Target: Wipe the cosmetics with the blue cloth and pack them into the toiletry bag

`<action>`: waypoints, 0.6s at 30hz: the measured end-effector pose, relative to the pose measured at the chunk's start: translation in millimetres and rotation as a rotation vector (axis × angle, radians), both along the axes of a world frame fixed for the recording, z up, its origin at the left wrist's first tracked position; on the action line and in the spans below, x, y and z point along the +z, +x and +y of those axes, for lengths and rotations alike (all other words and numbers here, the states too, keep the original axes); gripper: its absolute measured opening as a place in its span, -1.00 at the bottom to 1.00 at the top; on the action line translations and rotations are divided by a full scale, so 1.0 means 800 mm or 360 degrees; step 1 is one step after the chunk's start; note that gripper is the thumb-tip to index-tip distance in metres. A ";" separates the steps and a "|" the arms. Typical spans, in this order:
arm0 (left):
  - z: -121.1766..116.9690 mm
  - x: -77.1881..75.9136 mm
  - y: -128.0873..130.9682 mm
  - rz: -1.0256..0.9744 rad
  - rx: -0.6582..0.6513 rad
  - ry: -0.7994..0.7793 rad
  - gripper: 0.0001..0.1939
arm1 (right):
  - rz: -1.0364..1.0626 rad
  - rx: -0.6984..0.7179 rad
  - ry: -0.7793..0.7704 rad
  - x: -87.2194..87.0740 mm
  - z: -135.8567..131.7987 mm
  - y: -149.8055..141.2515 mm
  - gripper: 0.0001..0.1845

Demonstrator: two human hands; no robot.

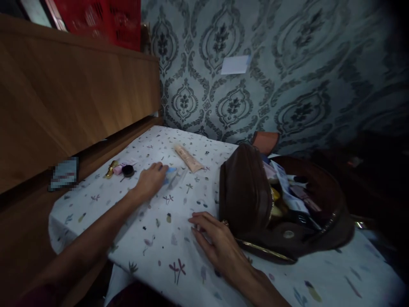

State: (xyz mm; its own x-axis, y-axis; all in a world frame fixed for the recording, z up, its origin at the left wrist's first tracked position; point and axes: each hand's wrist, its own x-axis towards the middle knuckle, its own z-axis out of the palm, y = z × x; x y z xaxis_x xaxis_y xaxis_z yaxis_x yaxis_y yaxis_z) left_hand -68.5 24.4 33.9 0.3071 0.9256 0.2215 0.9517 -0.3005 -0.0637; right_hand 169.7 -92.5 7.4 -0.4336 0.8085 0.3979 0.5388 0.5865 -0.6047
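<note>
The tabletop [179, 251] before me wears a white printed cloth, its left edge running beside a wooden cabinet [79, 89]. A red crate [105, 21] sits on top of that cabinet. My brown bag [244, 196] lies unzipped towards the right edge of the tabletop, its mouth wide; in it are a pale blue packet [286, 183], something golden [277, 202] and other small things, jumbled together.

My right hand [215, 241] rests towards the near edge, just beside the bag, fingers loosely spread and holding nothing. My left hand [151, 179] reaches out over the cloth, fingertips at a small clear-and-blue sachet [177, 178] near the middle; with the blur, I cannot tell whether I am pinching it or only touching it.

Beyond the sachet, nearer the far edge, lies a beige tube [188, 158]. By the left edge sit a dark jar [128, 171], a gold case [110, 169] and a pink piece [117, 170], close together.
</note>
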 end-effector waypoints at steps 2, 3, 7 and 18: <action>0.011 0.013 -0.028 -0.0073 0.0277 0.0075 -0.66 | 0.0042 0.0037 -0.0039 -0.003 0.007 -0.010 -0.76; 0.016 0.020 -0.044 -0.0111 0.0399 0.0119 -0.65 | 0.0077 0.0054 -0.0064 -0.005 0.011 -0.015 -0.76; 0.024 0.041 -0.109 -0.0336 0.0973 0.0280 -0.63 | 0.0253 0.0034 -0.0164 -0.017 0.022 -0.025 -0.76; 0.038 0.013 -0.170 -0.0404 0.1188 -0.0217 -0.60 | 0.0418 0.0026 -0.0360 -0.024 0.025 -0.020 -0.81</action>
